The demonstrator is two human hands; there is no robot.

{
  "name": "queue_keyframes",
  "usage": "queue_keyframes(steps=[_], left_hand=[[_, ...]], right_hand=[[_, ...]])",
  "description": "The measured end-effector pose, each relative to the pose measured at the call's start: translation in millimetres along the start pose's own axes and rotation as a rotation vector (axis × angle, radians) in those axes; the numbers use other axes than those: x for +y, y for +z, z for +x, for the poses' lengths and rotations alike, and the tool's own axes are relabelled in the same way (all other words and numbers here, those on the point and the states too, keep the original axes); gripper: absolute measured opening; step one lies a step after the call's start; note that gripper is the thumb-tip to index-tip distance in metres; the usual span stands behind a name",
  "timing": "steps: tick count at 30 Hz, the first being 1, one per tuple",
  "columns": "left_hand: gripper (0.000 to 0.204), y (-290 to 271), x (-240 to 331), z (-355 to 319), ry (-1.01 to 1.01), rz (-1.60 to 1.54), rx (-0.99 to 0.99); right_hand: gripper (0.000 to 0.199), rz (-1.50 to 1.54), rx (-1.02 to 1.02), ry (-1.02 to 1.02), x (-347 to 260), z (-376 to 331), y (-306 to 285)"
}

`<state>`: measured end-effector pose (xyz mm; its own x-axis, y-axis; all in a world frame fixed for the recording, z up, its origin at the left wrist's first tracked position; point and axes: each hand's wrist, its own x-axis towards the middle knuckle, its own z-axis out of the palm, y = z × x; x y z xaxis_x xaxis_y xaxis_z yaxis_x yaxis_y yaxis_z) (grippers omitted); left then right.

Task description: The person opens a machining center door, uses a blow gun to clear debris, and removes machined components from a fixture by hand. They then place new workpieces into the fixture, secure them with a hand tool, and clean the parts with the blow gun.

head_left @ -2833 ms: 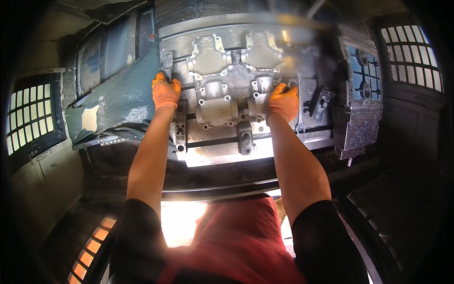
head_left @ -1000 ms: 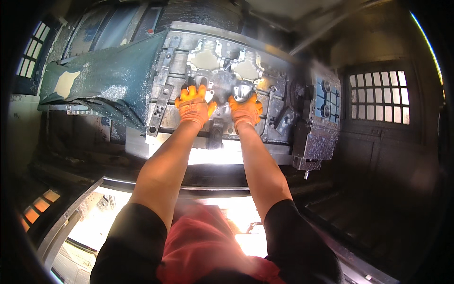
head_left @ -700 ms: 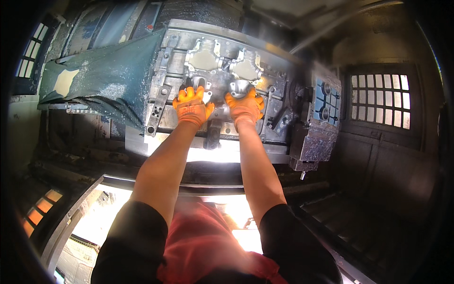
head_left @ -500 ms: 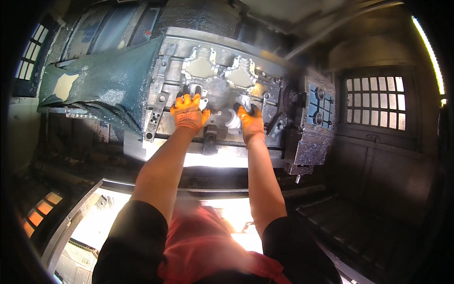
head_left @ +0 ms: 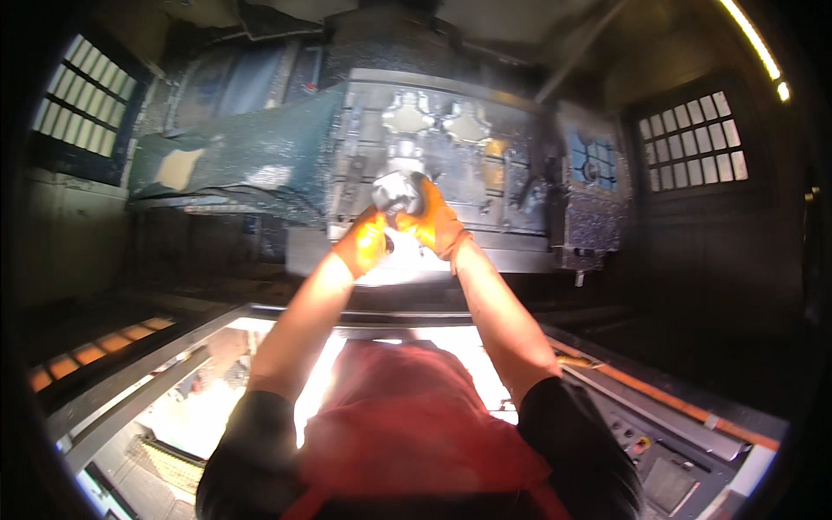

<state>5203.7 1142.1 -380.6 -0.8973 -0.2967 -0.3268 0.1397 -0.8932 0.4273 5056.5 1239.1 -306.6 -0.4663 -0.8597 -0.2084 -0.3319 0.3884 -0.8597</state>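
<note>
My left hand (head_left: 367,243) and my right hand (head_left: 436,227), both in orange gloves with dark fingertips, are close together over the near part of a metal fixture plate (head_left: 360,134). Between them they grip a silver metal casting (head_left: 398,191), blurred by motion. My right fingers wrap its right side; my left ones close on its lower left. Beyond them, one pale metal casting (head_left: 407,114) and a second casting (head_left: 467,125) sit side by side at the far part of the plate.
To the left a teal cover sheet (head_left: 251,147) sprinkled with chips drapes beside the plate. At the right stands a block with a blue face (head_left: 592,160). A machine door frame (head_left: 381,332) crosses in front of me, with a control panel (head_left: 667,472) at lower right.
My hands, apart over the plate before, have come together and nearer to me, now with the casting lifted between them. The whole view has shifted too.
</note>
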Motion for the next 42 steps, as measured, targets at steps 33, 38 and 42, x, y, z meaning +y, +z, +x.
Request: queue_keyframes(steps=[33, 38, 42], left_hand=[[0.053, -99, 99, -165, 0.289, 0.321, 0.551], [0.059, -36, 80, -202, 0.392, 0.319, 0.48], [0.055, -64, 111, -232, 0.181, 0.156, -0.25]], right_hand=[[0.078, 0.434, 0.96, 0.894, 237, -376, -123], [0.03, 0.087, 1.628, 0.749, 141, -325, -115], [0.027, 0.789, 1.3, -0.07, 54, -346, -74]])
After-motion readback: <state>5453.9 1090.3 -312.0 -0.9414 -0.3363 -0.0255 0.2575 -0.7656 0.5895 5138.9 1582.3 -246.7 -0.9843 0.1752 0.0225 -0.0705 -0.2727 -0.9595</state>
